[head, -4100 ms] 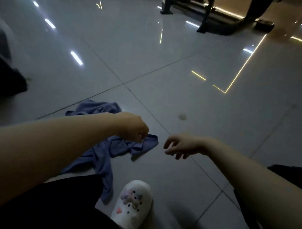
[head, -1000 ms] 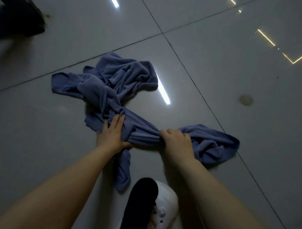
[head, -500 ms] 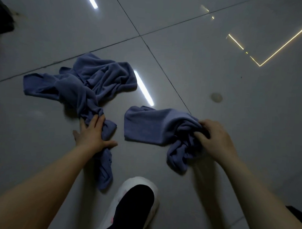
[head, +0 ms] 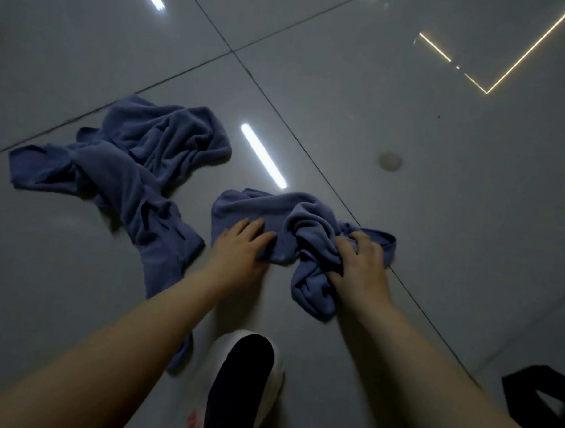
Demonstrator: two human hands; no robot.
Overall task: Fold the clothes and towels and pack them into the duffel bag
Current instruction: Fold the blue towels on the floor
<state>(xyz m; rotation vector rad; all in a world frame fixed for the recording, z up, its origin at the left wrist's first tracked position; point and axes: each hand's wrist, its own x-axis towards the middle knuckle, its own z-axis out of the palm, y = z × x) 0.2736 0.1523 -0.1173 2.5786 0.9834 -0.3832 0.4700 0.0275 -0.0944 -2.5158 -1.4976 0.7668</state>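
Observation:
Two crumpled blue cloths lie on the grey tiled floor. The smaller blue towel (head: pixel 274 213) is bunched in front of me. My left hand (head: pixel 241 247) rests on its left part, fingers fairly straight and the thumb against the cloth. My right hand (head: pixel 358 264) grips the bunched right end of the same towel with curled fingers. The larger blue garment (head: pixel 141 177) sprawls to the left, one strip trailing toward my left forearm. No duffel bag is clearly in view.
My foot in a white shoe with a dark sock (head: pixel 243 375) stands between my arms at the bottom. A dark object (head: pixel 537 402) sits at the bottom right corner. Ceiling lights reflect off the glossy floor tiles (head: pixel 406 106). A round mark (head: pixel 389 161) is on the tile.
My left hand left the larger garment and moved right onto the smaller towel. The right hand keeps its grip on the towel's bunched end. The view shifted slightly.

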